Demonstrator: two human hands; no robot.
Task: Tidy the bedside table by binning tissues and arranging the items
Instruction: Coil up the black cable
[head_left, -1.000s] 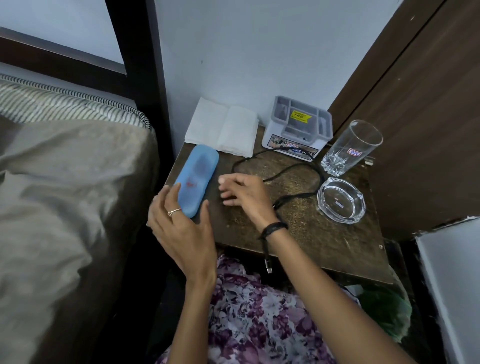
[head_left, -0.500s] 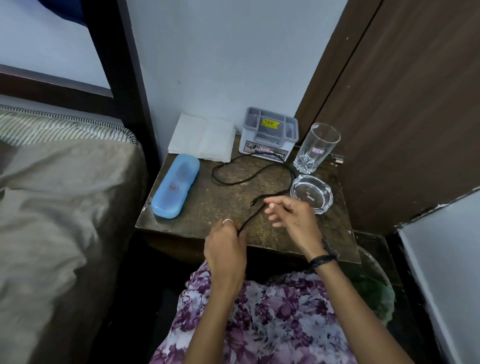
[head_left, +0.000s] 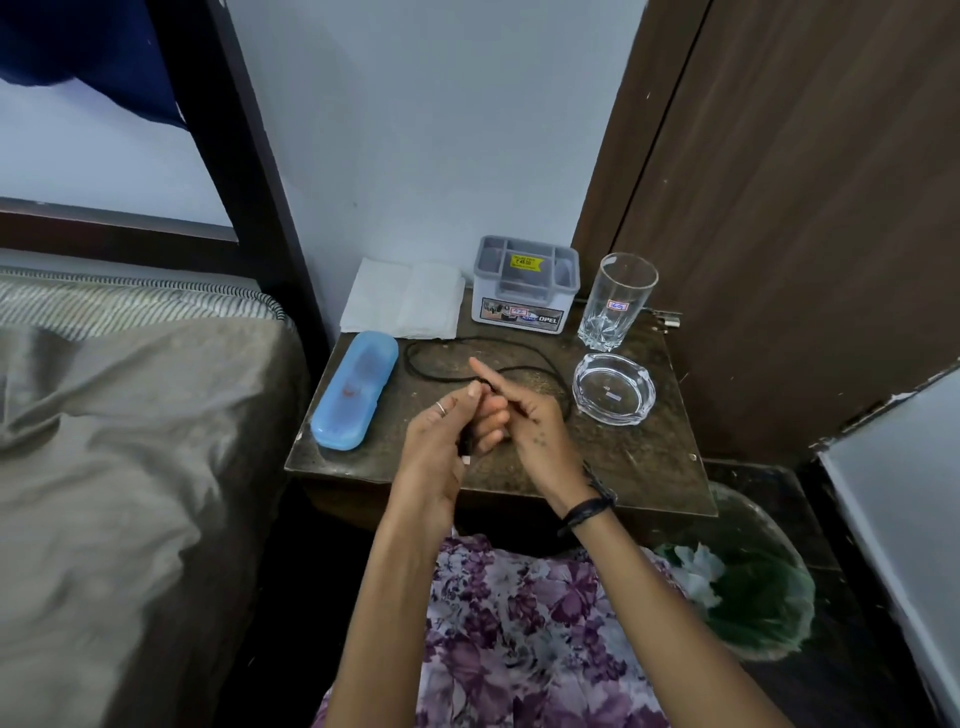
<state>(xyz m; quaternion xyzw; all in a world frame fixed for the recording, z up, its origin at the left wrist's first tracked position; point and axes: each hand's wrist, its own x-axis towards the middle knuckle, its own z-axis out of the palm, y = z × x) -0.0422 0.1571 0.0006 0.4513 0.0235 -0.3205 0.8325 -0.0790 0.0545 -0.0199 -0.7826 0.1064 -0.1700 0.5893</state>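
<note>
Head view: left hand (head_left: 434, 441) and right hand (head_left: 524, 421) both pinch thin black cable (head_left: 530, 371) above rough wooden table (head_left: 639, 457).

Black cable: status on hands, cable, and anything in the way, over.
Both hands, left hand and right hand, shut on black cable end. Rest looped on bedside table. Ashtray and blue case flank it.

Pale blue wall (head_left: 426, 130), dark bed post (head_left: 249, 171), brown wardrobe (head_left: 810, 208), grey bedding (head_left: 104, 441)
</note>
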